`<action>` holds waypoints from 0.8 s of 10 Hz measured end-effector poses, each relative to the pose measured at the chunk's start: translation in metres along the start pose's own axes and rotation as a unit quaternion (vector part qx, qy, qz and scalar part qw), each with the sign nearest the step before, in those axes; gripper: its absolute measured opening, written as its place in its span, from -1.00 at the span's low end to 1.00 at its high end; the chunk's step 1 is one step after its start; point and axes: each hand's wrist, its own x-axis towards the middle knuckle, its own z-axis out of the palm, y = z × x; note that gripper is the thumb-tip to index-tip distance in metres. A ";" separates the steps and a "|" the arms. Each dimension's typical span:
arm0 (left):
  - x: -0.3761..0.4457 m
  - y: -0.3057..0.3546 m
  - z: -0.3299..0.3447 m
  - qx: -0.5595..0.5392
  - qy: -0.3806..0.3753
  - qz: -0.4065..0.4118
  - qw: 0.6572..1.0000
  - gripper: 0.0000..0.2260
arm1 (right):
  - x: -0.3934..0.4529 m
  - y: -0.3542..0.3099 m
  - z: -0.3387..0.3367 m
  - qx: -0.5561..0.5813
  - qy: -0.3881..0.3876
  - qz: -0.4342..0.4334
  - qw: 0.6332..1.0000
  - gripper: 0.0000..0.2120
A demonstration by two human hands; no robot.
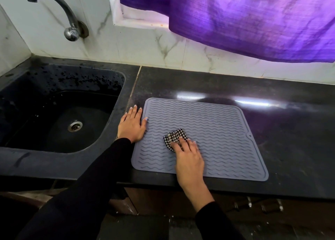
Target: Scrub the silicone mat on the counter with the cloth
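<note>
A grey silicone mat point(217, 127) with wavy ridges lies flat on the dark counter point(290, 131), close to its front edge. A small black-and-white checked cloth point(175, 136) sits bunched on the mat's left half. My right hand point(189, 158) presses down on the cloth's near side, fingers on top of it, and looks slightly blurred. My left hand point(132, 124) lies flat with fingers spread at the mat's left edge, palm on the counter and thumb tip on the mat.
A black wet sink point(59, 113) with a metal drain lies left of the mat, under a chrome tap point(70, 22). A purple curtain point(253, 22) hangs over the tiled back wall. Bare counter stretches to the right and behind the mat.
</note>
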 end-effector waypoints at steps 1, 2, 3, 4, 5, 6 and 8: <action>-0.001 -0.001 -0.001 -0.002 -0.001 0.005 1.000 -0.49 | 0.001 0.008 0.001 -0.035 0.037 0.022 0.998 -0.58; -0.001 -0.002 -0.001 -0.006 -0.003 0.008 1.000 -0.49 | 0.000 0.025 -0.002 -0.045 0.042 0.040 0.997 -0.62; -0.001 -0.002 -0.001 -0.015 0.000 0.006 1.000 -0.49 | -0.008 0.046 -0.008 -0.056 0.039 0.059 0.996 -0.64; -0.002 -0.001 -0.004 -0.025 0.008 0.007 1.000 -0.49 | -0.005 0.068 -0.030 0.002 -0.022 0.136 0.990 -0.57; -0.006 0.004 -0.007 -0.058 0.024 0.010 0.998 -0.52 | 0.010 0.080 -0.056 0.178 -0.026 0.253 0.951 -0.56; -0.012 0.007 -0.010 -0.087 0.041 -0.035 0.995 -0.53 | 0.019 0.061 -0.059 0.222 0.045 0.227 0.947 -0.50; -0.034 0.017 0.001 -0.020 0.004 -0.051 0.998 -0.51 | 0.004 0.025 0.002 0.034 0.021 -0.022 0.999 -0.51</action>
